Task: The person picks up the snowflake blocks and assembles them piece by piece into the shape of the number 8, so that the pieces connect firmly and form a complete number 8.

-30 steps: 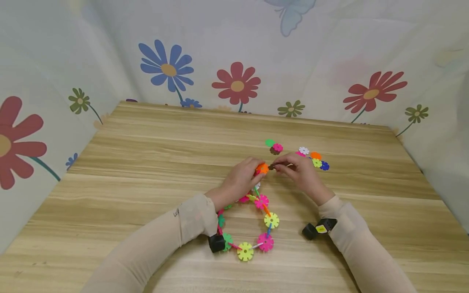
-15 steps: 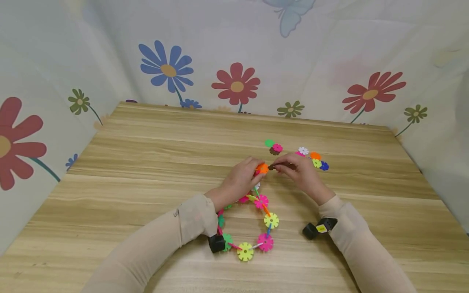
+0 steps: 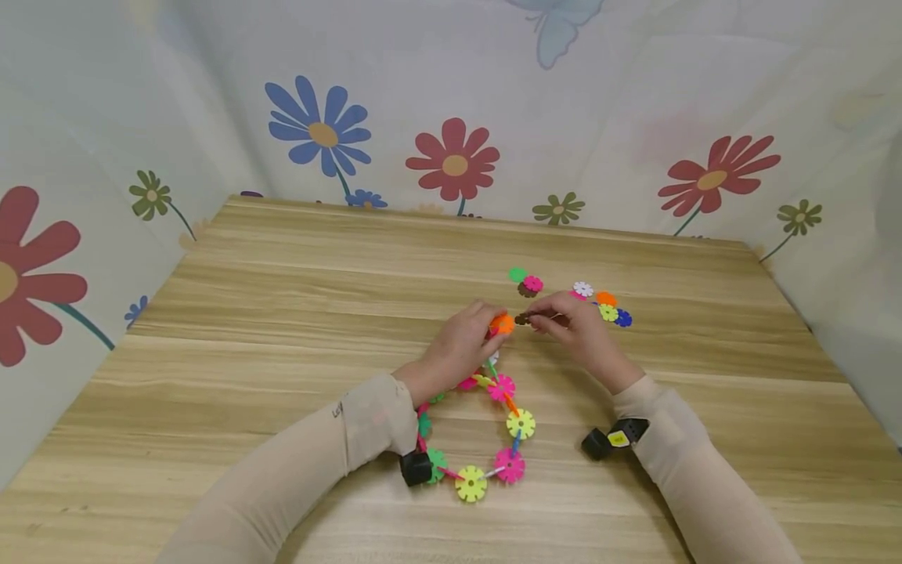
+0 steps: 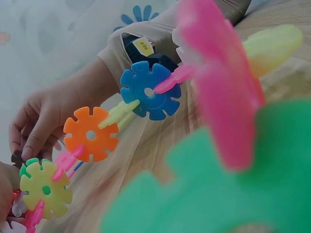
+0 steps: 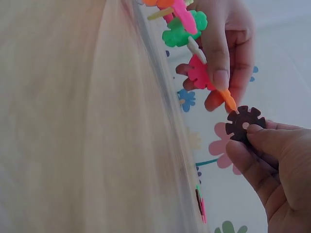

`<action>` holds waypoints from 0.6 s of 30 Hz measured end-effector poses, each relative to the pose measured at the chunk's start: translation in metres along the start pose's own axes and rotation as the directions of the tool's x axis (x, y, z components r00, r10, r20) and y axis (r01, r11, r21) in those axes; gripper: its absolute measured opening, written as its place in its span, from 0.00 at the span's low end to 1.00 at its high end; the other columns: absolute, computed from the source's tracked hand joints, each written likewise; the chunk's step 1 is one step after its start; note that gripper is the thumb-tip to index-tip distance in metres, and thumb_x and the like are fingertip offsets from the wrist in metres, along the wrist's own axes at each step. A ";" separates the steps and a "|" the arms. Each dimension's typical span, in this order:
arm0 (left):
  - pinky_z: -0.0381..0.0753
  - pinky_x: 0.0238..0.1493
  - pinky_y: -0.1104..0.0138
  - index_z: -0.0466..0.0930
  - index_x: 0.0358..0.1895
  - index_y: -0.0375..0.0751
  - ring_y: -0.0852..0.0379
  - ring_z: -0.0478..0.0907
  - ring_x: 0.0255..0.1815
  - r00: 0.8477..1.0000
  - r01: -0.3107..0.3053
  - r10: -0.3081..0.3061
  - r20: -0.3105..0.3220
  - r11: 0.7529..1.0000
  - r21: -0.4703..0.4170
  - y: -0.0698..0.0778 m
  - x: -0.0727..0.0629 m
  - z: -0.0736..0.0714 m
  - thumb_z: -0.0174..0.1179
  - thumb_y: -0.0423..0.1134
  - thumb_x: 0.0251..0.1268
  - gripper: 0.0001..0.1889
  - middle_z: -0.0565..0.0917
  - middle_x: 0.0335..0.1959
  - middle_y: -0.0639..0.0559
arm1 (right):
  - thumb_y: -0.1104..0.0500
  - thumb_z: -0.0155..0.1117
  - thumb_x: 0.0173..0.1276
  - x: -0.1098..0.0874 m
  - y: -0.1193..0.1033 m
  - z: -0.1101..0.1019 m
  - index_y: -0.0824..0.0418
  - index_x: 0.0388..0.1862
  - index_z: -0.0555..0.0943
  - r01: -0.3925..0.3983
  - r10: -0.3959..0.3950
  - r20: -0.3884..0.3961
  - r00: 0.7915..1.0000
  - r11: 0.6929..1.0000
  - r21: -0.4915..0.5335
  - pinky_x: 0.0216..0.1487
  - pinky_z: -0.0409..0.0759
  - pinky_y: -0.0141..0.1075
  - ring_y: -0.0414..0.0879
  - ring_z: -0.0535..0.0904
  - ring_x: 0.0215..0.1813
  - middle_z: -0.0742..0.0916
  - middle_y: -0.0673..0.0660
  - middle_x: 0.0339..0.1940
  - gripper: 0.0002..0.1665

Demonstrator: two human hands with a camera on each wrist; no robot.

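Notched plastic snowflake discs, slotted together, form a ring on the table, with a yellow disc (image 3: 470,484) at its near side. A short chain leads off the ring's far side, ending in an orange snowflake disc (image 3: 503,323). My left hand (image 3: 458,345) pinches this end between thumb and fingers. Between thumb and fingertips of my right hand (image 3: 581,333) is a dark brown snowflake disc (image 5: 245,125). In the right wrist view its notched rim meets the tip of the orange disc (image 5: 228,98), seen edge-on. A pink disc (image 5: 199,73) sits behind the left thumb.
Loose discs lie beyond the hands: a green one (image 3: 517,275), a pink one (image 3: 533,283) over a brown one, and farther right white (image 3: 582,289), orange (image 3: 607,300), yellow and blue (image 3: 623,317). A flowered cloth (image 3: 599,157) backs the wooden table (image 3: 317,266).
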State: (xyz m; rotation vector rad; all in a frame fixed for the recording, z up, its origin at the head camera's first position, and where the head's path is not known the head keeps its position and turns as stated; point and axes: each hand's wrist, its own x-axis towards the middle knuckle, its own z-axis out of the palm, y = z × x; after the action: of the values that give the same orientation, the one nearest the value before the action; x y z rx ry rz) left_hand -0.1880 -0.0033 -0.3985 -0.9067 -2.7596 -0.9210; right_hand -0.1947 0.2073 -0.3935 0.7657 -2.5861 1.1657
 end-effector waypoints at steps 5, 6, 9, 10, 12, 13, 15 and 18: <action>0.81 0.49 0.63 0.73 0.61 0.32 0.52 0.79 0.46 1.000 0.002 -0.002 0.014 1.000 -0.005 0.002 0.001 0.000 0.59 0.39 0.68 0.21 0.80 0.52 0.42 | 0.68 0.62 0.65 -0.001 -0.002 0.003 0.64 0.41 0.84 0.004 -0.005 0.022 1.000 1.000 0.001 0.40 0.82 0.27 0.38 0.82 0.37 0.86 0.59 0.39 0.07; 0.81 0.50 0.63 0.73 0.61 0.32 0.52 0.79 0.47 1.000 0.005 -0.005 0.018 1.000 -0.006 0.002 0.001 0.000 0.58 0.39 0.68 0.21 0.80 0.52 0.42 | 0.69 0.62 0.65 -0.001 -0.002 0.003 0.64 0.41 0.84 0.006 -0.006 0.021 1.000 1.000 0.007 0.40 0.82 0.27 0.37 0.82 0.36 0.87 0.59 0.39 0.07; 0.81 0.50 0.63 0.73 0.61 0.32 0.51 0.79 0.48 0.999 0.007 -0.007 0.040 1.000 -0.017 0.004 0.000 0.000 0.57 0.39 0.69 0.21 0.80 0.52 0.42 | 0.70 0.62 0.64 -0.002 -0.002 0.004 0.65 0.41 0.84 0.027 -0.028 0.021 0.999 0.999 0.028 0.40 0.83 0.27 0.36 0.82 0.36 0.87 0.60 0.38 0.08; 0.81 0.51 0.63 0.72 0.61 0.31 0.51 0.79 0.49 0.999 0.008 -0.007 0.049 1.000 -0.019 0.004 0.000 0.000 0.57 0.39 0.70 0.21 0.79 0.53 0.42 | 0.70 0.62 0.64 -0.002 -0.003 0.004 0.65 0.41 0.84 0.033 -0.034 0.024 0.999 0.999 0.037 0.39 0.83 0.27 0.36 0.82 0.36 0.87 0.60 0.38 0.08; 0.81 0.51 0.62 0.72 0.62 0.31 0.51 0.79 0.50 0.998 0.010 -0.008 0.065 1.000 -0.027 0.005 -0.001 0.000 0.56 0.39 0.70 0.21 0.79 0.54 0.41 | 0.71 0.63 0.63 -0.003 -0.004 0.004 0.65 0.41 0.84 0.039 -0.041 0.033 0.999 0.998 0.048 0.39 0.83 0.27 0.36 0.82 0.35 0.88 0.59 0.38 0.09; 0.81 0.52 0.62 0.71 0.62 0.31 0.50 0.79 0.51 0.997 0.012 -0.010 0.073 0.999 -0.030 0.005 -0.001 0.000 0.56 0.39 0.70 0.22 0.79 0.54 0.41 | 0.71 0.62 0.64 -0.003 -0.004 0.004 0.65 0.42 0.84 0.040 -0.042 0.040 0.998 0.998 0.054 0.39 0.83 0.27 0.37 0.83 0.35 0.88 0.59 0.38 0.09; 0.80 0.53 0.62 0.71 0.62 0.31 0.50 0.79 0.51 0.997 0.024 -0.020 0.079 0.999 -0.044 0.004 -0.001 0.001 0.56 0.39 0.70 0.22 0.79 0.54 0.41 | 0.70 0.62 0.64 -0.003 -0.004 0.004 0.65 0.43 0.84 0.027 -0.030 0.055 0.998 0.998 0.063 0.40 0.83 0.27 0.39 0.83 0.35 0.88 0.59 0.39 0.10; 0.79 0.55 0.60 0.71 0.62 0.33 0.49 0.78 0.53 0.997 0.051 -0.046 0.055 0.994 -0.094 0.003 0.000 0.002 0.58 0.38 0.69 0.21 0.79 0.55 0.41 | 0.68 0.62 0.65 -0.001 -0.005 0.004 0.64 0.44 0.84 -0.024 0.018 0.080 0.997 0.998 0.066 0.41 0.83 0.27 0.42 0.84 0.37 0.88 0.59 0.41 0.10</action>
State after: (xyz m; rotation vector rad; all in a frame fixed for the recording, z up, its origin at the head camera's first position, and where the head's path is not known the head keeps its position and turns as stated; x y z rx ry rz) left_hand -0.1858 -0.0003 -0.3985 -0.8946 -2.8151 -1.0609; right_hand -0.1908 0.2024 -0.3936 0.8163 -2.6371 1.2581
